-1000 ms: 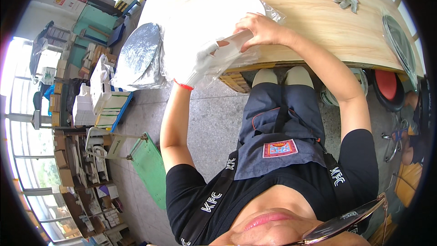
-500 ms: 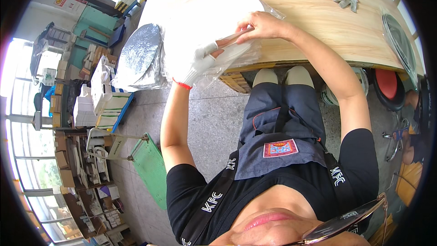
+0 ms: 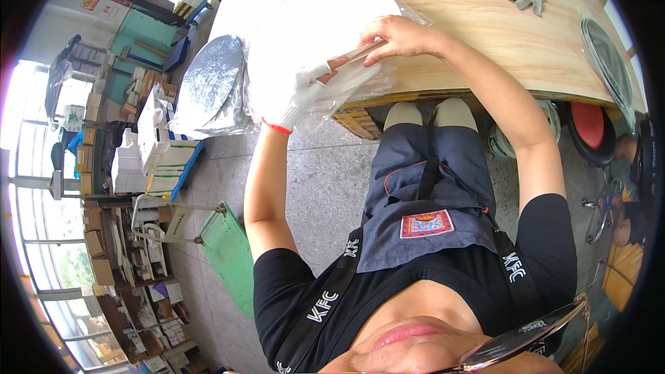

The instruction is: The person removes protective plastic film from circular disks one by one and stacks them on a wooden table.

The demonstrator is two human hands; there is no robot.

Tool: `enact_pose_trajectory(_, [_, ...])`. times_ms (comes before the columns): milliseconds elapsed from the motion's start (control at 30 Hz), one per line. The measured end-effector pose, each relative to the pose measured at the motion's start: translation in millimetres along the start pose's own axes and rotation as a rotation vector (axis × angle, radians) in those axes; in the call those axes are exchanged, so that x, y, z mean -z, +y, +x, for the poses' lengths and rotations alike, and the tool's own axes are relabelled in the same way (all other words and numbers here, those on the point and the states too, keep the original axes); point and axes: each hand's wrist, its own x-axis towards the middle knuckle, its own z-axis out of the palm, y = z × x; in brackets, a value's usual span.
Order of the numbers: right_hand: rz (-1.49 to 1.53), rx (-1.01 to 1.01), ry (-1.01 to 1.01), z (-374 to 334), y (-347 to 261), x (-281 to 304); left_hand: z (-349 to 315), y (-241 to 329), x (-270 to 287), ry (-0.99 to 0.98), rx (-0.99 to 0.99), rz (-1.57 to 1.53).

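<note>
While hands (image 3: 298, 91) (image 3: 398, 36) pinch it, plastic film (image 3: 359, 52) lies between.

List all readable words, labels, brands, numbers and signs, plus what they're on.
Locations only; I'm not copying wording or brands.
Black straps: large white capitals, readable, repeated.
Apron patch: red-bordered, small marks too blurred to read.
Wall sign: red and yellow, too small to read.
Handle panel of the green cart: dark lettering, too small to read.
White disc: overexposed, no lettering shows.
</note>
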Motion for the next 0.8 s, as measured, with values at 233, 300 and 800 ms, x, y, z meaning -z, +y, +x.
enact_pose_trajectory(233, [0.09, -0.026, -0.046, 6.5, 4.5, 5.9, -0.2, 12.6, 7.7, 0.008, -0.019, -0.11])
enact_pose_trajectory(300, [0.101, -0.032, -0.063, 7.9, 6.2, 6.6, 0.5, 16.1, 10.9, -0.026, -0.001, -0.155])
enact_pose_trajectory(800, [0.154, -0.065, -0.092, 7.0, -2.8, 10.1, 7.1, 1.5, 12.7, -0.121, 0.095, -0.135])
